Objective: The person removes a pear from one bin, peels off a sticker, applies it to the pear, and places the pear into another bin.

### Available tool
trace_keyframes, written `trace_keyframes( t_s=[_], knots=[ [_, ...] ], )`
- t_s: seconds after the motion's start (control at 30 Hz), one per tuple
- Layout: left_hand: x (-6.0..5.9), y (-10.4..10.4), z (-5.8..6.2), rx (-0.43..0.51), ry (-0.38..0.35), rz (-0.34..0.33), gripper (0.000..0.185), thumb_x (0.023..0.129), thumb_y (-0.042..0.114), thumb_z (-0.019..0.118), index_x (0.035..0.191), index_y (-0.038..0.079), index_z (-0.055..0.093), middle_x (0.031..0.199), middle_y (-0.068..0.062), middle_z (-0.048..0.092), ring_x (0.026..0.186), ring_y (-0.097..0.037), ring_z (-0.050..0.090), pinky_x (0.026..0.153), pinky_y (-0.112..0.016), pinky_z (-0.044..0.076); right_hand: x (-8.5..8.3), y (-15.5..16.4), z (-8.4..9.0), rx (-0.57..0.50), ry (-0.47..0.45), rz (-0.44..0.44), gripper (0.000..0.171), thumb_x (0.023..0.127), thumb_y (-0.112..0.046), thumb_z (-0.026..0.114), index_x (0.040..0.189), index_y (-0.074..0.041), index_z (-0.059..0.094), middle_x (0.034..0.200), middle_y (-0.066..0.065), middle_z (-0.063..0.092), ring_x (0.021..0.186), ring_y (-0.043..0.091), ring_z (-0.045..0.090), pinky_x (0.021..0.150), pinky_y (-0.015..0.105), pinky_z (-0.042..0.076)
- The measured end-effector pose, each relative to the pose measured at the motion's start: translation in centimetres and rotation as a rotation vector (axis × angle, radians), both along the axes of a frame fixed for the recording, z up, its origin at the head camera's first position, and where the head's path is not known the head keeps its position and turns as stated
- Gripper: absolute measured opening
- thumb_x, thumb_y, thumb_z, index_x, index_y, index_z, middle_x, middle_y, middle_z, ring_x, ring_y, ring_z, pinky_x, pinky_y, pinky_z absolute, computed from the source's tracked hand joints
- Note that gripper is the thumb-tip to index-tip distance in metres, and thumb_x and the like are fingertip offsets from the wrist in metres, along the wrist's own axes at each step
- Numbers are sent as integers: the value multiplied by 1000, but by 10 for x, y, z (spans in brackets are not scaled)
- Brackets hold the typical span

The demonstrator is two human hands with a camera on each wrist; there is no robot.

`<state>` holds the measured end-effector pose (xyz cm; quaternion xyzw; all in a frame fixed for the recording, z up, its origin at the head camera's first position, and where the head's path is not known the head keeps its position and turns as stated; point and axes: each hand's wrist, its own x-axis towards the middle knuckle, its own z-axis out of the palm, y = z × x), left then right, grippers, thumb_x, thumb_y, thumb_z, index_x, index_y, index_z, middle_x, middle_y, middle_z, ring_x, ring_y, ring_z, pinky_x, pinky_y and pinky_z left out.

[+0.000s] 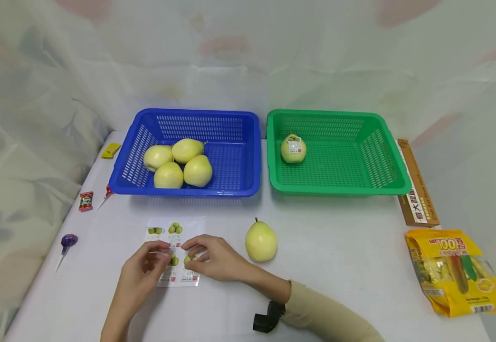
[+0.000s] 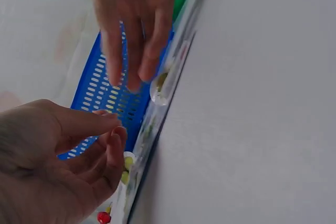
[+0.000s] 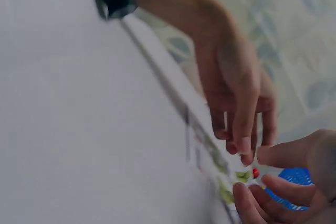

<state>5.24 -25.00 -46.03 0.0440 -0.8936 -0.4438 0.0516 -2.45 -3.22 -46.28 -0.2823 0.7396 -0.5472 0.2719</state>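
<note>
Two hands work at a sticker sheet [image 1: 174,251] lying flat on the white table [image 1: 338,266], just in front of the blue basket [image 1: 188,152]. The left hand [image 1: 138,280] rests on the sheet's left part, thumb and curled fingers drawn together over it; whether they pinch a sticker cannot be told. The right hand [image 1: 215,259] lies on the sheet's right part, its fingertips [image 2: 131,80] bent down onto a pear-printed sticker and nipping at it. A loose pear [image 1: 261,241] stands upright just beside the right hand. The blue basket holds four pears [image 1: 177,162] clustered at its left. The green basket [image 1: 338,152], beside it, holds one labelled pear [image 1: 293,148] near its left wall. A yellow snack bag [image 1: 455,270] and a brown box [image 1: 416,190] lie at the table's right edge; a purple lollipop [image 1: 67,241] and small sweets [image 1: 86,201] lie at its left.
</note>
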Motion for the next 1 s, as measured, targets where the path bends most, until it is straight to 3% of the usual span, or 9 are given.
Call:
trace_keyframes(
  t_s=[0.17,0.3,0.47,0.67,0.87,1.0],
  knots=[
    [3,3,-8,-8,-72,-67,29,93,-8,78,119,5,73,104,-8,77,87,3,65,69,-19,63,-2,-14,-10,241,322,-22,38,97,-20,83,133,-7,75,134,7,69,92,-1,62,78,7,48],
    [4,6,-7,6,-141,-36,29,93,-9,78,118,4,73,102,-8,76,85,2,66,69,-21,65,-5,-17,-11,293,404,-37,23,97,-22,83,118,-11,82,124,3,69,87,-2,56,75,9,45],
    [2,5,-7,6,-171,-28,28,91,-8,80,115,4,74,102,-8,77,85,1,67,72,-20,64,-7,-16,-13,269,429,-40,7,101,-19,78,104,-15,84,108,-3,74,93,0,60,77,8,45],
    [3,5,-7,-16,-202,-17,27,90,-5,83,113,5,76,100,-6,77,85,1,67,75,-18,62,-1,-12,-9,145,325,-63,7,106,-18,71,108,-14,76,94,-5,76,76,-8,52,71,7,44],
    [1,7,-5,-47,-196,-24,29,88,-7,83,113,7,76,101,-5,77,85,1,65,75,-18,62,17,15,22,4,295,-103,8,107,-21,71,112,-16,74,99,-4,77,87,-5,56,75,10,50],
    [-5,19,2,-77,-108,-56,32,87,-5,85,113,10,76,98,-1,77,84,3,63,73,-19,61,24,52,40,-117,336,-103,12,103,-12,75,115,-10,72,108,3,77,98,2,68,80,14,62]
  ],
)
